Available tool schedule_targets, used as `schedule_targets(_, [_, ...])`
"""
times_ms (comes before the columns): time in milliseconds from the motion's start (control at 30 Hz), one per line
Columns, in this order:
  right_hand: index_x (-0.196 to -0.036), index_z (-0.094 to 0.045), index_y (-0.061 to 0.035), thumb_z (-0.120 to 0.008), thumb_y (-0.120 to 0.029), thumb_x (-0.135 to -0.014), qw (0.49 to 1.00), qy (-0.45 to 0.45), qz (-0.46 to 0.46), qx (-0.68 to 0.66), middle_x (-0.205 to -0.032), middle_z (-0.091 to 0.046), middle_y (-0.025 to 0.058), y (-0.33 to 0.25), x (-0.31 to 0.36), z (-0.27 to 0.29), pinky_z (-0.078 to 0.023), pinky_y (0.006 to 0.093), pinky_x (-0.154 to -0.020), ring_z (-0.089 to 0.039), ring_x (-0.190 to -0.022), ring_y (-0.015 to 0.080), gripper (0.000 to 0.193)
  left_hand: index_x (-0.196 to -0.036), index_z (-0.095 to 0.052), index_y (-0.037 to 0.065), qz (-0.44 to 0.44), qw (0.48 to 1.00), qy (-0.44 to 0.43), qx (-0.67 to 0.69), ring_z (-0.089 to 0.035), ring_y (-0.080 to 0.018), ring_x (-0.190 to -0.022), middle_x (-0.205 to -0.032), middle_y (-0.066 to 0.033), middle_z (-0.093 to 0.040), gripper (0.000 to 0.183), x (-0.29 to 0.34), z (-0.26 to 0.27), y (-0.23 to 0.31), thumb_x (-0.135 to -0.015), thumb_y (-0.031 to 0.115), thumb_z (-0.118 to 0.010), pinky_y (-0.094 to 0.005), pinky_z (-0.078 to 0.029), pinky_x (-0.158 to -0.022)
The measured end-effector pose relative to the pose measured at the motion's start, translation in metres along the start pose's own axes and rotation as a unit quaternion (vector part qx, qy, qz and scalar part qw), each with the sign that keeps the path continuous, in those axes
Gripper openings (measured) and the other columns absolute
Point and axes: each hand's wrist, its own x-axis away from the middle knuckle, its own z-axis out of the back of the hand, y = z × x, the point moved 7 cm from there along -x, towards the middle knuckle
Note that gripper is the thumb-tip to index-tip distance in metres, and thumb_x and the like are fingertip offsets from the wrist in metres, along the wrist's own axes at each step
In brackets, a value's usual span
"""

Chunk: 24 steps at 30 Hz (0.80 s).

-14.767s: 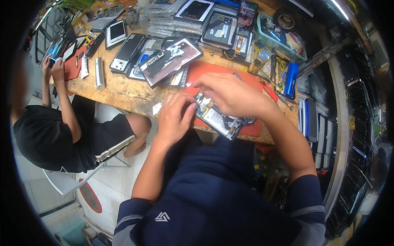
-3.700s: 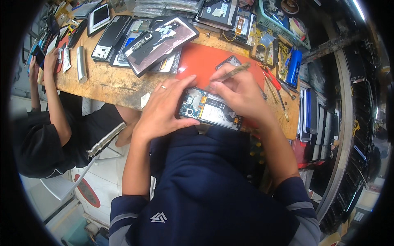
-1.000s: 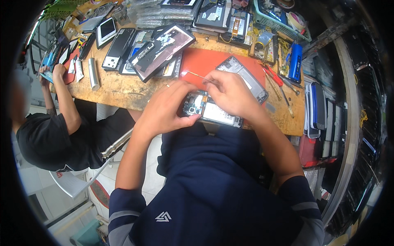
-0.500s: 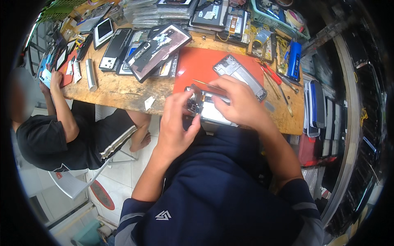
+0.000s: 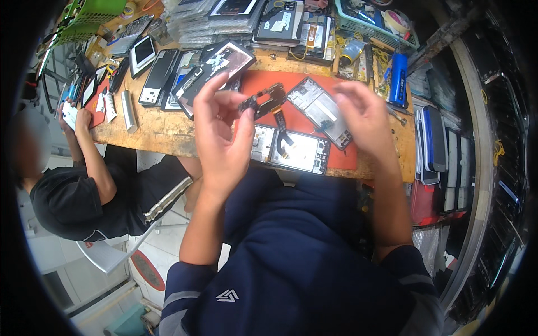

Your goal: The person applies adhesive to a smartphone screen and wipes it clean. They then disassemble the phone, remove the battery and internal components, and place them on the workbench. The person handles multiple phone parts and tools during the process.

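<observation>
My left hand point(image 5: 224, 123) pinches a dark phone circuit board point(image 5: 263, 102) between thumb and fingers, raised above the bench. A black flex cable point(image 5: 284, 133) hangs below the board over an opened phone point(image 5: 297, 150). The phone lies at the bench's near edge, with a white-silver inner area and a black rim. To the right, my right hand point(image 5: 364, 117) hovers with fingers partly spread and no tool visible in it. It is beside a grey phone mid-frame point(image 5: 320, 109) lying tilted on the orange mat point(image 5: 263, 81).
Phone parts point(image 5: 216, 73) are heaped left of the mat, with plastic-wrapped stacks point(image 5: 196, 22) behind. A blue cylindrical tool point(image 5: 399, 78) and a green basket point(image 5: 412, 42) stand at the right. A co-worker point(image 5: 84, 185) sits at the left holding a phone.
The circuit board has come up off the opened phone in my left hand. My right hand has moved right, away from the phone, and the tweezers it held no longer show.
</observation>
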Motion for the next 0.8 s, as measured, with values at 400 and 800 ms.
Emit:
schedule_targets(400, [-0.122, -0.074, 0.0012, -0.069, -0.011, -0.102, 0.962, 0.088, 0.096, 0.239, -0.121, -0.072, 0.0155, -0.012, 0.017, 0.063, -0.054, 0.0379, -0.099, -0.067, -0.119, 0.0276, 0.023, -0.150, -0.052, -0.003, 0.022, 0.976, -0.154, 0.153, -0.061, -0.0088, -0.106, -0.115, -0.0048, -0.066, 0.055, -0.045, -0.072, 0.046, -0.098, -0.005, -0.069, -0.0247, -0.050, -0.097])
schedule_targets(800, [-0.109, -0.075, 0.0040, -0.067, -0.003, -0.102, 0.989, -0.141, 0.038, 0.017, -0.093, -0.076, 0.0135, -0.002, 0.025, -0.047, -0.060, 0.0358, -0.081, -0.077, -0.088, 0.0220, 0.012, -0.146, -0.056, -0.001, 0.061, 0.990, -0.047, 0.122, -0.063, -0.0103, -0.107, -0.121, -0.0065, -0.066, 0.048, -0.045, -0.022, 0.021, -0.099, -0.007, -0.067, -0.0264, -0.053, -0.096])
